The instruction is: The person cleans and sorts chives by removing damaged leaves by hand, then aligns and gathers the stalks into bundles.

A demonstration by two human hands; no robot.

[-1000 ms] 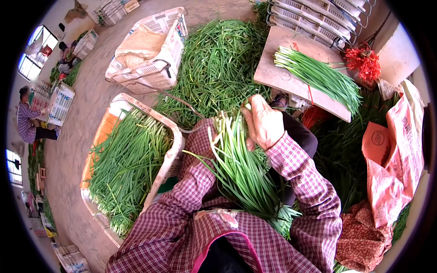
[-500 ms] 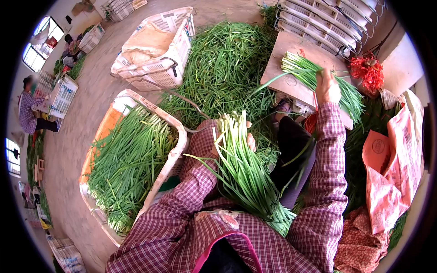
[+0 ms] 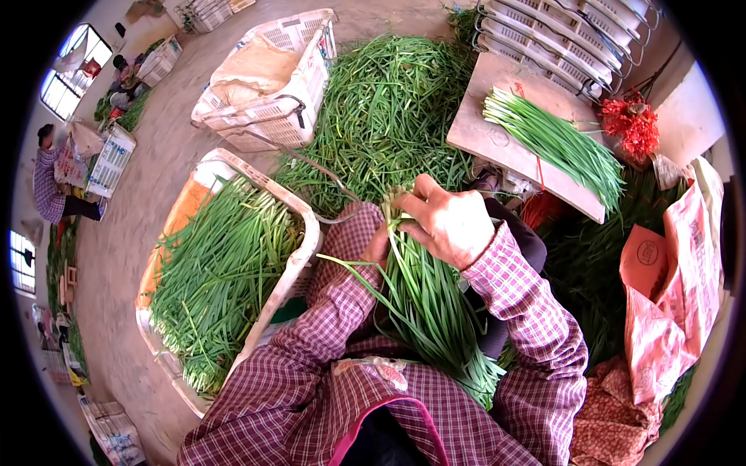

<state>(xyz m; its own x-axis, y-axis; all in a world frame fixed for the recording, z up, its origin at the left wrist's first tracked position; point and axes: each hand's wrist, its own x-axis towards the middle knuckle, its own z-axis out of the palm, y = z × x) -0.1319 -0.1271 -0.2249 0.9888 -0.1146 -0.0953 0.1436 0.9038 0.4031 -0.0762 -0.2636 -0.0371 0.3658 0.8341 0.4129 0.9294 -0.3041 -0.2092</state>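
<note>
A bunch of garlic chives (image 3: 431,299) lies across my lap, pale stem ends up and leaves trailing down to the right. My left hand (image 3: 378,245) is closed around it near the stems, its fingers mostly hidden. From the right, my right hand (image 3: 454,227) reaches over the stem ends, fingers bent and pinching at the chives there. Another bunch of chives (image 3: 552,140) rests on the wooden board (image 3: 497,85), out of both hands. At my left, a crate (image 3: 272,326) is filled with more chives.
A heap of loose green leaves (image 3: 388,109) covers the floor ahead, beside a white crate (image 3: 268,116) holding a sack. Red ties (image 3: 629,124) hang at the board's right, near stacked white crates (image 3: 544,39). Pink sacks (image 3: 668,272) lie at right. Another person (image 3: 50,175) is at far left.
My right hand has left the chives on the board and moved down and left to the stem ends of the bunch in my left hand. The board's bunch now lies flat.
</note>
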